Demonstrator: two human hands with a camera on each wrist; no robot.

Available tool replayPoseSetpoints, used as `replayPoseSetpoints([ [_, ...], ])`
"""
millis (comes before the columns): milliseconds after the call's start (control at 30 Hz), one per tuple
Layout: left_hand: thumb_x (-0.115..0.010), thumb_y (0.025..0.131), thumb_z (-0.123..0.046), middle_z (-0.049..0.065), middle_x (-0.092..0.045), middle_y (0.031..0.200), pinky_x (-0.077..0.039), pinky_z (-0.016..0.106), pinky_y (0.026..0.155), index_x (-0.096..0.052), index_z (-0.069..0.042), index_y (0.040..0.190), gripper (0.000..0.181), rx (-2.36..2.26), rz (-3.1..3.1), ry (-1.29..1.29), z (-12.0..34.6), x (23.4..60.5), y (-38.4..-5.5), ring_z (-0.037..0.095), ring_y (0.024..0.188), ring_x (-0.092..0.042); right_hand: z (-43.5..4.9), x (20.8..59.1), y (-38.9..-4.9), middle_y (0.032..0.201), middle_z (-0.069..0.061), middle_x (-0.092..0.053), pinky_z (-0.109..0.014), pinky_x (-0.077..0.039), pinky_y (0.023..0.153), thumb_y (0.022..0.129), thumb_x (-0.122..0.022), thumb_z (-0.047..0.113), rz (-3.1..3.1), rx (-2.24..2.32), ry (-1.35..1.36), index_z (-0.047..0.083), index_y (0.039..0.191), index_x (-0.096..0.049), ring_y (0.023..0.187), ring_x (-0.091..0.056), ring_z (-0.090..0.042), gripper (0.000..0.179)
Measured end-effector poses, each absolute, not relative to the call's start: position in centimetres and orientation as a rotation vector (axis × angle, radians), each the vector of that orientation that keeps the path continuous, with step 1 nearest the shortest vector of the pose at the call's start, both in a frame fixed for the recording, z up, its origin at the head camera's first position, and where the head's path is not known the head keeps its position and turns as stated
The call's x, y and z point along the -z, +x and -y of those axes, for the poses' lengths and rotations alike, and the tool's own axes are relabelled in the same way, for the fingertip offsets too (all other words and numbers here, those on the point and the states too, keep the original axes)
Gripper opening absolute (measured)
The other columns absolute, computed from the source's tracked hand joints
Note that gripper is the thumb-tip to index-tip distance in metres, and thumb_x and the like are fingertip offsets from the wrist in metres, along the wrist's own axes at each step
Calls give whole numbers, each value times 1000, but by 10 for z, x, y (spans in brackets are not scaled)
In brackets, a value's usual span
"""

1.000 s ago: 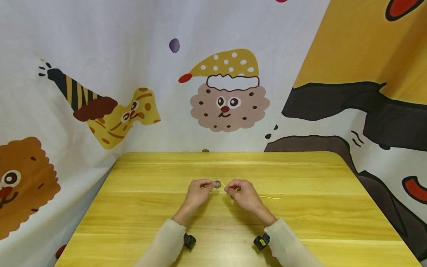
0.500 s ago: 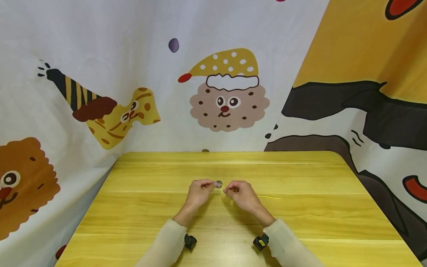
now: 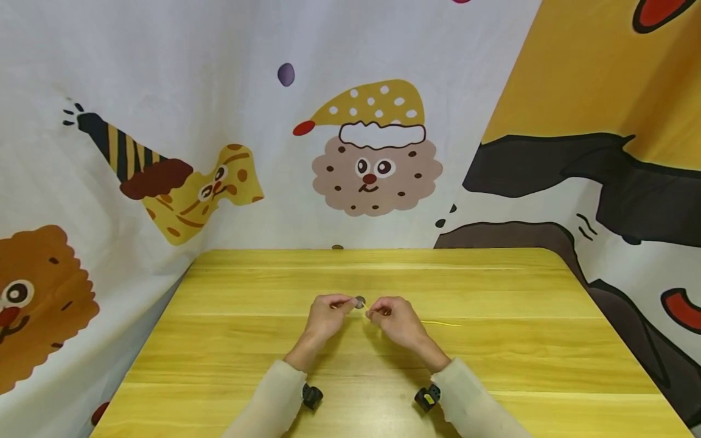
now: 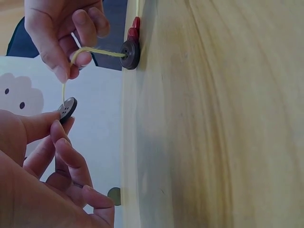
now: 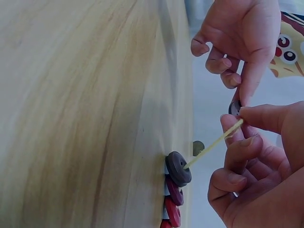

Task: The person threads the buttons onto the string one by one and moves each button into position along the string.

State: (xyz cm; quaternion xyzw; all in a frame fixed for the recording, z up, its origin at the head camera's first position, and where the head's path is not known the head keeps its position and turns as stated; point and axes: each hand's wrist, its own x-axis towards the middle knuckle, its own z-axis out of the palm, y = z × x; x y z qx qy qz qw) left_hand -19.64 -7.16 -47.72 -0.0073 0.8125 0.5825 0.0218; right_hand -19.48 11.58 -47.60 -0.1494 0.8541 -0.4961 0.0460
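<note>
Between thumb and fingertips, my left hand (image 3: 324, 317) pinches the edge of a dark round button (image 4: 70, 110) with small holes. My right hand (image 3: 404, 320) pinches a yellow string (image 4: 102, 51) near its end. In the left wrist view the string's tip meets the button's face by the holes. From the right fingertips the string runs down to a second dark button (image 5: 179, 169) strung on it. A dark red button (image 5: 175, 191) and a red button (image 5: 172, 212) line up behind that one. In the head view the right hand hides these strung buttons.
Both hands work above a wooden table (image 3: 350, 365). To the right of the right hand, a tail of yellow string lies on the tabletop. A cartoon-printed cloth (image 3: 252, 79) hangs behind the table's far edge. Each wrist carries a small black camera (image 3: 313, 397).
My right hand has shifted slightly left, bringing the string's end up against the button. The left hand has moved the button a touch to the right.
</note>
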Motion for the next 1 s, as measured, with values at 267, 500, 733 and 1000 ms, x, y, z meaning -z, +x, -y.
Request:
replayPoseSetpoints([
  [267, -70, 94, -23, 4, -68, 90, -43, 30, 66, -79, -9, 96, 17, -1800, -2510, -16, 71, 476, -195, 17, 82, -56, -116, 478, -194, 85, -3, -71, -25, -46, 56, 92, -68, 8, -2589, 1536, -460, 2, 89, -73, 71, -58, -17, 8],
  [500, -71, 92, -21, 4, -70, 89, -43, 29, 66, -79, -9, 94, 15, -1803, -2514, -29, 70, 478, -195, 16, 80, -55, -116, 478, -194, 87, -5, -72, -26, -47, 58, 93, -66, 7, -2594, 1528, -444, 3, 90, -73, 72, -60, -16, 9],
  [733, -71, 92, -20, 6, -72, 90, -43, 29, 66, -79, -7, 94, 15, -1813, -2517, 0, 69, 483, -195, 15, 78, -54, -116, 480, -195, 90, -8, -73, -27, -47, 59, 93, -65, 6, -2582, 1536, -439, 3, 92, -73, 75, -63, -23, 9],
  [1000, -72, 91, -19, 5, -72, 88, -43, 26, 64, -79, -7, 93, 14, -1820, -2513, 0, 67, 484, -194, 13, 76, -54, -114, 478, -194, 83, -8, -70, -26, -47, 58, 92, -68, 10, -2611, 1506, -428, 3, 91, -73, 69, -58, -14, 9],
])
